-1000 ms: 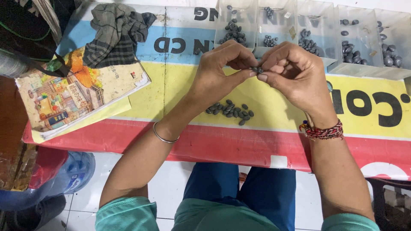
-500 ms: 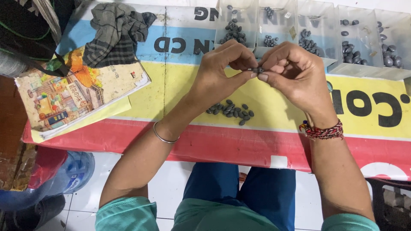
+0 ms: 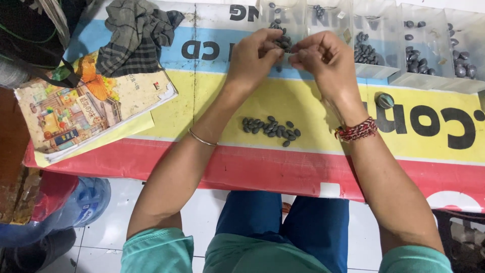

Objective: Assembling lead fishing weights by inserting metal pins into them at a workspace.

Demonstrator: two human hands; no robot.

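Left hand [image 3: 252, 60] and right hand [image 3: 323, 58] meet fingertip to fingertip, fingers pinched shut on something too small to identify, above the desk [image 3: 313, 106]; loose dark beads [image 3: 271, 127] lie nearer the body, roughly equidistant.

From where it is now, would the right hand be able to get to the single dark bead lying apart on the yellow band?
Probably yes. The lone bead lies just to the outer side of the right hand, on bare banner, with nothing between them. The hand is raised at the clear trays, fingertips pinched against the left hand, so it would have to let go first.
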